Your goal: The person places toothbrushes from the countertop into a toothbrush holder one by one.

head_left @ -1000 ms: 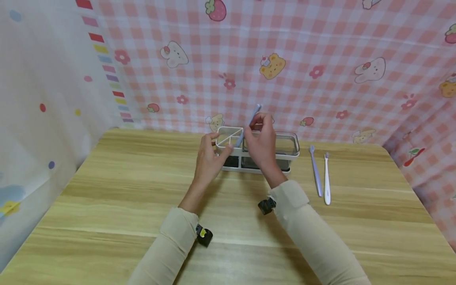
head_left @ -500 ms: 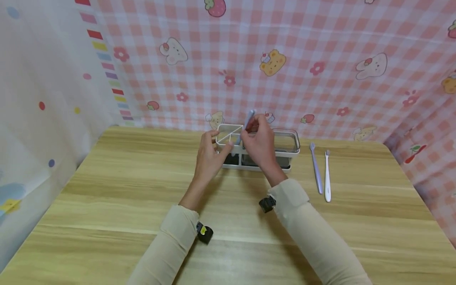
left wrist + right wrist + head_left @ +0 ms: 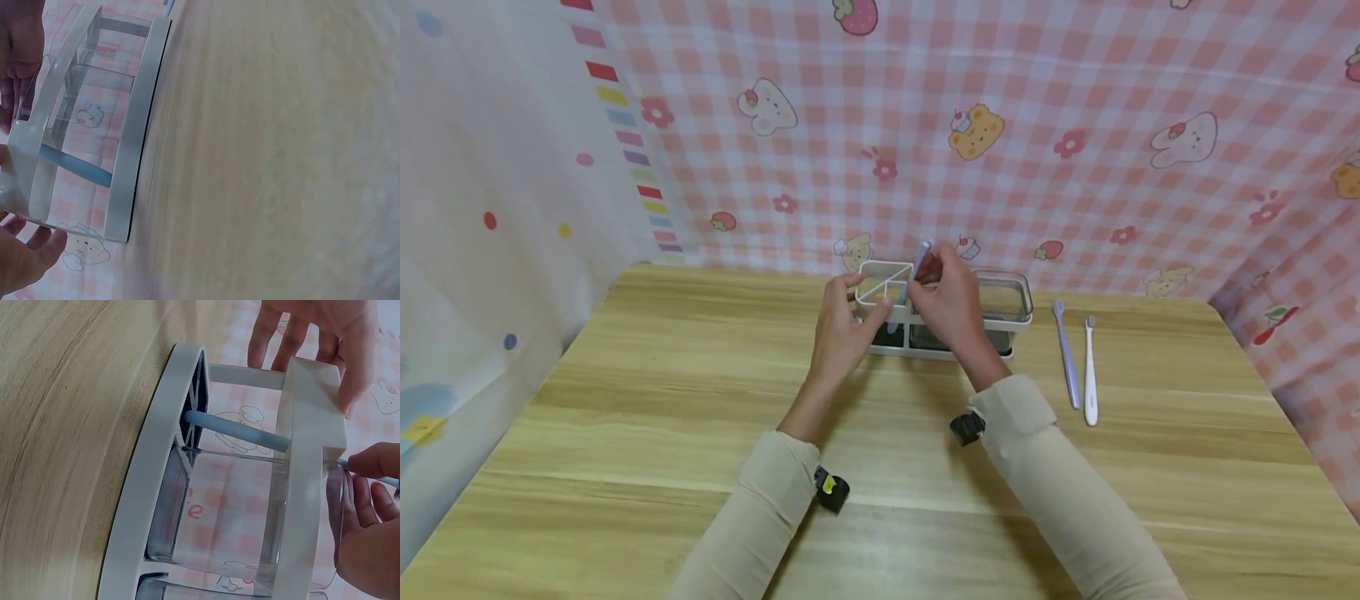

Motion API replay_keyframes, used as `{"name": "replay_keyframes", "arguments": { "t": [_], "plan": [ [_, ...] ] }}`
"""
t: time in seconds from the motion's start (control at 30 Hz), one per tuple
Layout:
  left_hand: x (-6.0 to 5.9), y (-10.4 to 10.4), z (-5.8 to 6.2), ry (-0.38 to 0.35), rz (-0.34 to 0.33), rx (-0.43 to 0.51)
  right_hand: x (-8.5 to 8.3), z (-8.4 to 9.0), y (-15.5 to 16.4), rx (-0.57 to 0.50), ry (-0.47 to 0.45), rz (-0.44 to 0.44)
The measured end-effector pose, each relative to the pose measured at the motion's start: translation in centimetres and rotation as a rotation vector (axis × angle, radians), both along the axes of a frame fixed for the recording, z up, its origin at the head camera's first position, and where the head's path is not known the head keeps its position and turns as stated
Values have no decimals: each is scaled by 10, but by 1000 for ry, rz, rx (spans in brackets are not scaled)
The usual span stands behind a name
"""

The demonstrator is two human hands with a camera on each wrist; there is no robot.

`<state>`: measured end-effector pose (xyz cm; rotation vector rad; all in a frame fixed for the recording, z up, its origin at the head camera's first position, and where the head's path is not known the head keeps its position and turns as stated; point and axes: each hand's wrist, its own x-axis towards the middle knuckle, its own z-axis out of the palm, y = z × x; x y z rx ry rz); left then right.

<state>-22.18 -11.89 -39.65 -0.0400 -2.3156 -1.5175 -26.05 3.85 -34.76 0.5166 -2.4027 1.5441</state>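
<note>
A white-framed toothbrush holder (image 3: 306, 425) with clear cups stands near the back of the table. My left hand (image 3: 841, 327) grips its left end, thumb at the front rim and fingers around the side. A light blue toothbrush (image 3: 240, 430) leans through the divided left section, its lower end down at the base in the right wrist view. Thumb and fingers of my right hand (image 3: 953, 302) pinch it just above the holder's top. In the left wrist view, the toothbrush's handle (image 3: 78, 166) slants between the top frame and the base.
A purple toothbrush (image 3: 1067, 358) and a white toothbrush (image 3: 1090, 375) lie on the wooden table (image 3: 647, 417) to the right of the holder. Behind the table hangs a pink checked curtain (image 3: 850, 100), with a white dotted one (image 3: 527, 192) at the left.
The blue toothbrush has moved down into the holder's left section and stands a little steeper, my right hand lowering slightly with it. My left hand stays at the holder's left end.
</note>
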Motion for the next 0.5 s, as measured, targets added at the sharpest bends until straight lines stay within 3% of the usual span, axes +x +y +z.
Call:
{"name": "replay_keyframes", "arguments": {
  "t": [0.5],
  "plan": [
    [1,0,0,-10,8,-4,4,1,3,-44,4,29]
  ]
}}
